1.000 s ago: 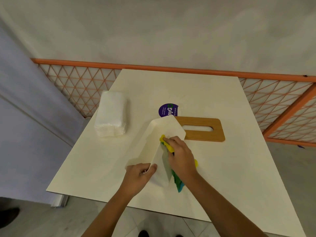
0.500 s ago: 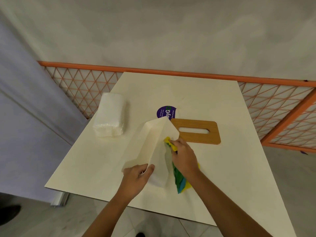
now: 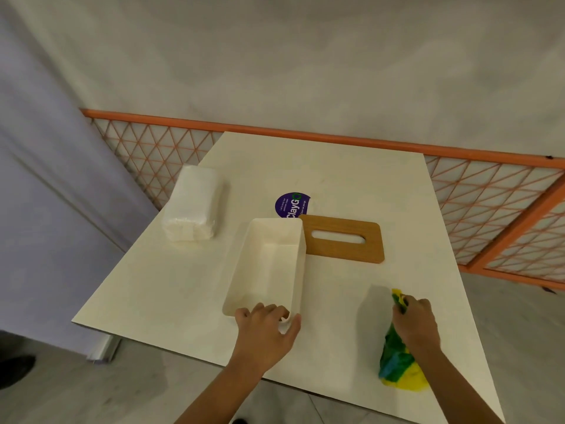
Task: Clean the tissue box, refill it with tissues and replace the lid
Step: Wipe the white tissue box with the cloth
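The left hand (image 3: 266, 328) grips the near rim of the open tissue box (image 3: 269, 264) mid-frame, fingertips hidden inside. The right hand (image 3: 417, 322), lower right, clutches a cloth (image 3: 397, 359). The box hides part of a purple sticker (image 3: 290, 203). The wooden lid (image 3: 345, 240) and the tissue pack (image 3: 192, 209) lie on the cream desk (image 3: 351, 179), with an orange fence (image 3: 489, 203) behind.

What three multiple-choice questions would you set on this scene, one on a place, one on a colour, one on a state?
1. Where is the wooden lid relative to the tissue box? A inside it; B on the table beside it; C under it.
2. What colour is the round sticker? A purple; B red; C black.
3. What state is the tissue box in? A open and empty; B full of tissues; C lidded.
Answers: B, the lid lies flat by the box's right wall; A, the sticker is purple; A, its bare inside shows.
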Available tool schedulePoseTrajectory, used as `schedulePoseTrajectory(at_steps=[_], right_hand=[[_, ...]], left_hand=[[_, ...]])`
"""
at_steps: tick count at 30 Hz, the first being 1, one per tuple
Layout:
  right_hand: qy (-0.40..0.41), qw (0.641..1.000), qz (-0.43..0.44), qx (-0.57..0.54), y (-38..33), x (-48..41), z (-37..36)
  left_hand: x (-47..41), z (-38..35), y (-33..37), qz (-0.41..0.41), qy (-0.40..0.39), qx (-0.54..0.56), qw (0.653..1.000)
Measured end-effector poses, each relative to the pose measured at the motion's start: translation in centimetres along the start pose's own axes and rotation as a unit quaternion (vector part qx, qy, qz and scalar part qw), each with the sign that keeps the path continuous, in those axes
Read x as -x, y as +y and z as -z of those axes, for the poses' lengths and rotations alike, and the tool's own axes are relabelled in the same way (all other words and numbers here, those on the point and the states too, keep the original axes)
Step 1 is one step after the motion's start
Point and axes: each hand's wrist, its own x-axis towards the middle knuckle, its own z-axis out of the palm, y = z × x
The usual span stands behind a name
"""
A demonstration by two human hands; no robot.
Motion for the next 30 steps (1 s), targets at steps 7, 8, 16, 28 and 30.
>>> schedulePoseTrajectory(at_steps=[7,8,16,28,30], right_hand=[[-0.025,0.999,-0.011,-0.042,1.1,-1.4,1.0],[-0.030,0.999,-0.009,-0.045,1.2,-1.5,0.9],[-0.024,0.998,0.000,-0.057,1.6,-2.0,0.6],[-0.020,0.997,0.037,-0.071,-0.9,-3.3,1.5],[-0.014,0.997,0.056,-0.049,-1.6,-2.9,1.4]], left_hand=[[1.6,-1.4,0.8,-0.081,0.066,-0.080,0.991],[1.9,-1.7,0.7,-0.093,0.080,-0.095,0.988],[2.2,-2.1,0.5,-0.109,0.048,-0.154,0.981],[-4.6,-0.8,3.2,0.034,-0.137,-0.021,0.990],[-5.2,-0.7,3.6,0.060,-0.150,0.049,0.986]])
